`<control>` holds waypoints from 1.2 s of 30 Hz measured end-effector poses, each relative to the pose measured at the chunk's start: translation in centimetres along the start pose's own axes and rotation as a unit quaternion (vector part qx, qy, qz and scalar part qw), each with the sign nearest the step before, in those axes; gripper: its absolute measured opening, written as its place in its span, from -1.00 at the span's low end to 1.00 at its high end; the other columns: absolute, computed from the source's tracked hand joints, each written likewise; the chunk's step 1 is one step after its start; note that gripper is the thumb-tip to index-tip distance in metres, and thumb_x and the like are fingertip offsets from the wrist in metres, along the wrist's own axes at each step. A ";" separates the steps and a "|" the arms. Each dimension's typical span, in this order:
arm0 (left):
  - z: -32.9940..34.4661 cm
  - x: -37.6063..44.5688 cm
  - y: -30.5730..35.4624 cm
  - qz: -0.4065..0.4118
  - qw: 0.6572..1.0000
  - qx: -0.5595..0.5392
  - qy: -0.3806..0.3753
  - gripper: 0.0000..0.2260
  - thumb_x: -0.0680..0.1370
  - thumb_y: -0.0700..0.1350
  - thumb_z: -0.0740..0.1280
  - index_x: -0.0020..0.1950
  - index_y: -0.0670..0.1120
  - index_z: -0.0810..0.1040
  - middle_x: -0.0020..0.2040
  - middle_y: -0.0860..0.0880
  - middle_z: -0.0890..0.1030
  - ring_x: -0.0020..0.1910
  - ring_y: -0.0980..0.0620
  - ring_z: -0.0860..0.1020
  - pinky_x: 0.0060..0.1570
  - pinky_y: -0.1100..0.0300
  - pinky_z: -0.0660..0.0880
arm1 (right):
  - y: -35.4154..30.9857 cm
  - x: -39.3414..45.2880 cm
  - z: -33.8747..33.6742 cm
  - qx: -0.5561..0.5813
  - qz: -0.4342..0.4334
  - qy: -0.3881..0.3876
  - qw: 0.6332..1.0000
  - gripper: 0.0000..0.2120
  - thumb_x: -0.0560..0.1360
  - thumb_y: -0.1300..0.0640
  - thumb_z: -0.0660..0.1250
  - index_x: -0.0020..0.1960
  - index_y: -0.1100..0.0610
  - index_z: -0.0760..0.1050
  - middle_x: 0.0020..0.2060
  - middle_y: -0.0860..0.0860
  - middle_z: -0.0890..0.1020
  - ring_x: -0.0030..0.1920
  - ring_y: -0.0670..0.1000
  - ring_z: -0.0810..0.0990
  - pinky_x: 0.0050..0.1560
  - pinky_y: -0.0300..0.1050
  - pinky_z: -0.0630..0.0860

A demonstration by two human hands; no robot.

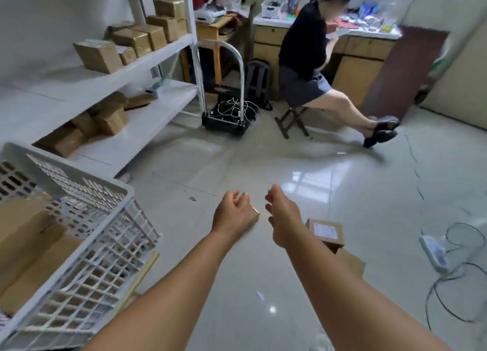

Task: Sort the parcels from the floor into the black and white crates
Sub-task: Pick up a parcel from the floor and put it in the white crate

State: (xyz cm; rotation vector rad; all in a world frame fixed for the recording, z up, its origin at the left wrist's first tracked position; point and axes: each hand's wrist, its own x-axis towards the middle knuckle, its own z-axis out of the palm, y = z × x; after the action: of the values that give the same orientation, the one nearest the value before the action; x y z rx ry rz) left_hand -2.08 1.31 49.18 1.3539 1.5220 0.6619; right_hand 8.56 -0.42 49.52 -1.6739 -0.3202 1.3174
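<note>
1. I judge I'm between parcels: my left hand is loosely curled over a small brown parcel whose corner shows just past my knuckles. Whether the fingers actually grip it I can't tell.
2. My right hand hangs beside it, fingers loosely curled, holding nothing.
3. Two more parcels wait on the floor: a labelled box just right of my right wrist, and another box half hidden under that forearm.
4. The white crate stands at my left, already holding several brown parcels. No black crate is clearly in sight.
5. Next, I reckon, is a firm hold on the small parcel, then a swing left over the crate's rim.
6. Room: the tiles ahead lie open. At right, cables and a power strip trail near the boxes. A shelf stands beyond the crate, and a seated person is well apart.
</note>
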 end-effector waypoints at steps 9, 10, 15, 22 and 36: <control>13.9 0.4 3.6 -0.001 0.995 0.029 -0.093 -0.63 0.63 0.06 0.11 0.38 -0.09 0.37 0.25 -0.05 0.51 0.16 -0.01 0.48 0.11 0.14 0.41 | -0.6 5.3 -13.1 0.052 0.035 0.074 0.995 -0.72 0.54 -0.06 0.13 0.04 0.11 0.47 0.08 0.00 0.52 0.12 0.05 0.47 0.01 -0.07 0.30; 15.4 0.4 4.0 -0.003 0.994 0.034 -0.102 -0.63 0.64 0.06 0.11 0.37 -0.09 0.38 0.22 -0.05 0.52 0.15 -0.02 0.48 0.10 0.15 0.41 | -0.7 6.0 -14.5 0.054 0.039 0.080 0.995 -0.73 0.53 -0.06 0.13 0.00 0.10 0.46 0.04 -0.01 0.52 0.08 0.04 0.47 -0.06 -0.08 0.32; 23.0 1.6 5.2 -0.016 0.989 0.075 -0.126 -0.61 0.63 0.08 0.10 0.33 -0.11 0.43 0.22 -0.10 0.53 0.16 -0.04 0.49 0.07 0.12 0.40 | -0.5 9.6 -21.9 0.092 0.072 0.112 0.987 -0.78 0.55 -0.06 0.11 -0.08 0.07 0.39 0.02 0.02 0.44 -0.01 0.06 0.37 -0.11 -0.12 0.31; 34.7 2.8 4.0 -0.053 0.974 0.108 -0.191 -0.62 0.63 0.09 0.09 0.29 -0.11 0.44 0.21 -0.09 0.54 0.14 -0.02 0.50 -0.01 0.14 0.39 | 2.9 14.6 -32.8 0.138 0.130 0.176 0.966 -0.66 0.50 -0.15 0.13 0.09 0.05 0.46 0.04 -0.03 0.53 0.03 0.05 0.47 -0.04 -0.10 0.40; 51.5 3.8 -4.7 -0.084 0.908 0.216 -0.348 -0.74 0.64 0.03 0.04 -0.10 -0.06 0.40 -0.12 -0.07 0.43 -0.07 -0.02 0.42 -0.12 0.10 0.33 | 17.6 20.8 -46.1 0.226 0.224 0.298 0.900 -0.68 0.57 -0.09 0.09 0.00 0.12 0.48 0.05 0.15 0.58 0.07 0.11 0.56 0.25 0.07 0.41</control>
State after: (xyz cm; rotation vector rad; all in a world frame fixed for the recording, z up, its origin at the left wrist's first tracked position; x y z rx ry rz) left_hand 42.44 -6.20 23.69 1.5345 1.1923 -0.2867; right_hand 50.46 -18.61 21.50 -1.6897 0.7222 1.0072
